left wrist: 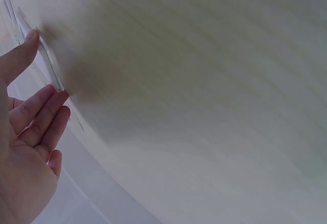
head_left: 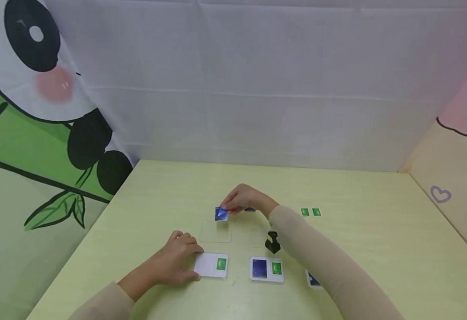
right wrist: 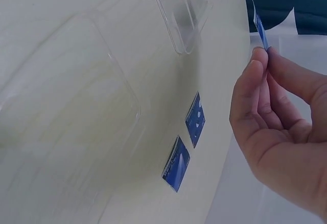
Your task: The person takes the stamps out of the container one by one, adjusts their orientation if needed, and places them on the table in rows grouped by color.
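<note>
1 card (head_left: 313, 280) part-behind R slv (head_left: 333, 262)

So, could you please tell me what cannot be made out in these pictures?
Head view: lower-right card, mostly covered by the right sleeve.
Head view: other blue card, partly hidden by the right hand.
Left wrist view: face of the white card, nearly edge-on in the left hand.
Right wrist view: face of the pinched blue card, nearly edge-on.
</note>
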A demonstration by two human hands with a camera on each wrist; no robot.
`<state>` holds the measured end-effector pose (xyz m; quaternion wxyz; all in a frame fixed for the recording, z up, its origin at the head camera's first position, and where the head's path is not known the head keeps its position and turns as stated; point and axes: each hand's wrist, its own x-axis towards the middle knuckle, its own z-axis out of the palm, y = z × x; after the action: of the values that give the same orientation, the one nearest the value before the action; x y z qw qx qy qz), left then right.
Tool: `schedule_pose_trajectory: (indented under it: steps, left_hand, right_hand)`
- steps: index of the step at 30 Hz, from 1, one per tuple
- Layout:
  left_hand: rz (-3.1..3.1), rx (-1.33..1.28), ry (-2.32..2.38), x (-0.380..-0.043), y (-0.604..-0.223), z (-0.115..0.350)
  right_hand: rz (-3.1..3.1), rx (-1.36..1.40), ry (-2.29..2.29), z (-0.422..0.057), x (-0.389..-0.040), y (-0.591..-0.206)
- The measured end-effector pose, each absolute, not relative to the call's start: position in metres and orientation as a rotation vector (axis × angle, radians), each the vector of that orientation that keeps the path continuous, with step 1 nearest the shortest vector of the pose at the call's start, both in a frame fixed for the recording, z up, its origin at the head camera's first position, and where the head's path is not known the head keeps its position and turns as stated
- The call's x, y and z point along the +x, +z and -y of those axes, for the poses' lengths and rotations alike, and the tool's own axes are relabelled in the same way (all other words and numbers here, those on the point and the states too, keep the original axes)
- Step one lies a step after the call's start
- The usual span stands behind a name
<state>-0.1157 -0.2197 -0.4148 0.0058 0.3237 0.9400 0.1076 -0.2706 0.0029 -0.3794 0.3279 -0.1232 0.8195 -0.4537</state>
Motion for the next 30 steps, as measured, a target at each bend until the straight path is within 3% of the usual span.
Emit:
schedule_pose_trajectory:
  steps: [30]
  left_hand:
    - [-2.913,0.968,0.336,-0.117,-0.415,0.218]
  right_hand:
    - [-2.161,-0.309,-1.201,-0.001,-0.286,-0.386]
